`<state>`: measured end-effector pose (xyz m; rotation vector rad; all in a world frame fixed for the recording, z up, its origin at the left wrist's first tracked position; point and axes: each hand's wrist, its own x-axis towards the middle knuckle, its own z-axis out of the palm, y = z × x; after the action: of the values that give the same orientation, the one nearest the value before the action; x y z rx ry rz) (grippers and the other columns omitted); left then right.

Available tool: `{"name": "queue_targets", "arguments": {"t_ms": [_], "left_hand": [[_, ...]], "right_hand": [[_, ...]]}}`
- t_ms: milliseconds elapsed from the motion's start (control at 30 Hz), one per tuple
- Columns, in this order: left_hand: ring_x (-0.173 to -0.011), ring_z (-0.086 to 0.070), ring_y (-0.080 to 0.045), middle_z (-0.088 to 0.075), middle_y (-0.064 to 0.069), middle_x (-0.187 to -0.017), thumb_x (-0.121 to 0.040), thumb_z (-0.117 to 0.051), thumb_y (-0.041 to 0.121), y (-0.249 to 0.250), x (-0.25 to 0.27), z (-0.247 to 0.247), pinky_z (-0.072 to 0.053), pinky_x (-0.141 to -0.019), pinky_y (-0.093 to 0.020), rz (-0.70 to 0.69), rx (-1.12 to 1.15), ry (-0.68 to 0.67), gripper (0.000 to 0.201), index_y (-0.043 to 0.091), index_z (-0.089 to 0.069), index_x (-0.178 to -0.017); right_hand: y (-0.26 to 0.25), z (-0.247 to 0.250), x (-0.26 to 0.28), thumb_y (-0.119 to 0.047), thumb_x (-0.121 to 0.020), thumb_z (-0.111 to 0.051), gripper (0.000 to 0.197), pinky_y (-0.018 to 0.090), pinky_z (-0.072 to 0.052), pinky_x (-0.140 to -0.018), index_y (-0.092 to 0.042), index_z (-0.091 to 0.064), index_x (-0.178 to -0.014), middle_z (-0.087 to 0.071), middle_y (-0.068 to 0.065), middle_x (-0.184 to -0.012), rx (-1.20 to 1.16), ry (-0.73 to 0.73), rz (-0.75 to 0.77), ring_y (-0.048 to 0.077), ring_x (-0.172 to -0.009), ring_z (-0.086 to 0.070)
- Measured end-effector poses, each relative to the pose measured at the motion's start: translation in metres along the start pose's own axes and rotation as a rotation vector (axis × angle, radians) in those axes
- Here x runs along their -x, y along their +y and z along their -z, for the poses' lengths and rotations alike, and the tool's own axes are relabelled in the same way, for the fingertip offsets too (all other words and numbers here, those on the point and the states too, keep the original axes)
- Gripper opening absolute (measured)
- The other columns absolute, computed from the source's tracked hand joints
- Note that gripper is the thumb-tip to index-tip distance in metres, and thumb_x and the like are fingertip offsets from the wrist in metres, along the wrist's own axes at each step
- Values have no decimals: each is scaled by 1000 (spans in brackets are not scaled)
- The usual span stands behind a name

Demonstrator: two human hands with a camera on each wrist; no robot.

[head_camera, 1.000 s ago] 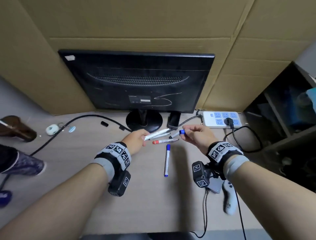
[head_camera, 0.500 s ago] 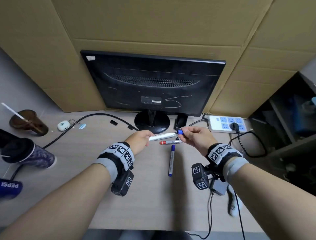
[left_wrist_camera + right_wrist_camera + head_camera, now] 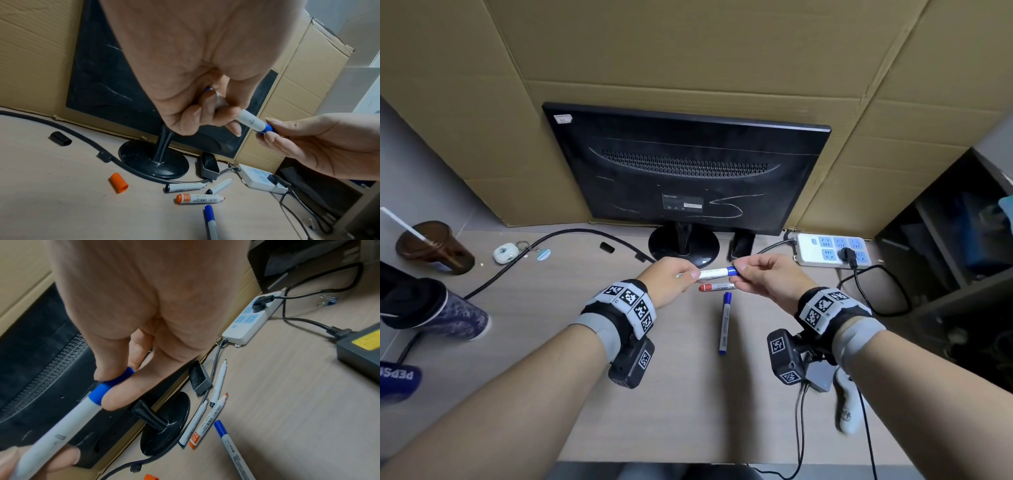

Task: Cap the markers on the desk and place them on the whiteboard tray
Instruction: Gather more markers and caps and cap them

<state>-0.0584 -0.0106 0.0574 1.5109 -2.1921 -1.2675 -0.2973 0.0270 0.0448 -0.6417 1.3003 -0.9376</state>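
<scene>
Above wood-grain desk [image 3: 544,308], hands seat blue cap [image 3: 731,271] on marker [image 3: 714,273].

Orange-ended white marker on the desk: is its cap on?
No: the orange-ended white marker lies with its tip bare, and the loose orange cap sits apart from it near the black monitor base.

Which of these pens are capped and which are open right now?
Held blue marker: blue cap on.
Orange marker: uncapped, lying flat.
Orange cap: loose on desk.
Two black markers: uncapped.
Blue marker on desk: capped.
</scene>
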Motion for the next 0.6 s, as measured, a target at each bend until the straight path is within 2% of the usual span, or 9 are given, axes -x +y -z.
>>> {"name": "queue_targets", "arguments": {"t_ms": [133, 233, 367, 500, 533, 600], "left_hand": [[-56, -42, -8, -48, 7, -64, -104, -47, 24, 6, -1, 7, -34, -56, -26, -9, -39, 34, 31, 20, -78, -102], [-53, -38, -9, -45, 7, -62, -106, -46, 23, 3, -1, 6, -33, -55, -27, -19, 13, -3, 33, 18, -78, -103], [-53, -38, -7, -45, 6, -64, -107, -43, 20, -11, 1, -2, -33, -56, -26, -22, 146, -2, 35, 14, -77, -108], [-55, -52, 4, -63, 10, -73, -109, -40, 23, -8, -2, -9, -41, -66, -27, -40, 201, 58, 36, 14, -73, -98], [-54, -53, 3, -68, 10, -76, -109, -39, 25, -5, -4, -11, -45, -68, -28, -39, 226, 55, 36, 13, -70, -96], [-54, -56, -10, -75, 4, -78, -108, -39, 32, 0, -6, -14, -51, -69, -28, -26, 261, 24, 33, 15, -67, -103]], "right_hand": [[-10, -5, 2, 4, -96, -66, 11, 28, -64, -84, 5, -75, -102, -79, 19, -94, 33, 18, 34, 24, -80, -78], [-17, -8, 3, 6, -95, -67, 11, 28, -65, -80, 11, -73, -103, -78, 22, -92, 88, 26, 59, 24, -77, -78], [-24, -13, 5, 2, -94, -70, 8, 25, -65, -79, 4, -75, -100, -79, 18, -91, 99, -9, 91, 20, -74, -78], [-28, -28, 1, -8, -95, -72, 17, 26, -65, -76, 0, -73, -110, -76, 14, -85, -21, 16, 147, 20, -74, -77], [-28, -32, -1, -8, -95, -73, 21, 25, -65, -77, -1, -71, -114, -75, 12, -83, -58, 7, 140, 19, -74, -76], [-22, -41, -7, -6, -94, -73, 23, 24, -64, -79, 0, -70, -117, -74, 12, -84, -70, -48, 107, 18, -73, -75]]}}
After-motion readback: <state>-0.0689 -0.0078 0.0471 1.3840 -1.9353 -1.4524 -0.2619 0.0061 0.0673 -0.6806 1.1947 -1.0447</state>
